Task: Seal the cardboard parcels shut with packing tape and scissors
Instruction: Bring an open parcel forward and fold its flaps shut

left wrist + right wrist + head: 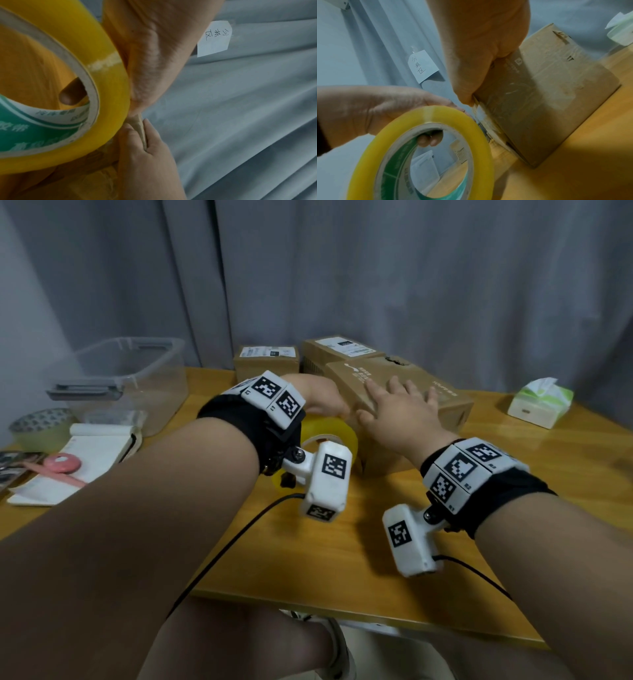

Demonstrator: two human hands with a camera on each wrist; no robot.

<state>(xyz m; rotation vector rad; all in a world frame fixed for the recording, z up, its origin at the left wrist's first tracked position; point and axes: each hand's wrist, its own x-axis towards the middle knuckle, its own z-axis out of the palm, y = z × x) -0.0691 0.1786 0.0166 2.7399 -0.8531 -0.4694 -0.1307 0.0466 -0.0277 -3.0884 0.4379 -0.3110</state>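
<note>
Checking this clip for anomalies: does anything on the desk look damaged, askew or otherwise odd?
Mostly the large cardboard box under the right hand: its side carries wrinkled old clear tape and torn patches, so it looks reused. It also lies at an angle to the two small parcels behind it. Nothing spilled.

Both forearms reached forward over the table [376, 559], each wrist wrapped in a black band carrying white marker blocks and a camera. Left hand [318, 402] curled round a roll of yellow tape [329, 436], fingertips [428, 140] hooked through its core. Right hand [400, 409] lay flat, fingers spread, palm down on top of the nearest box [411, 392], thumb at its near edge.
</note>
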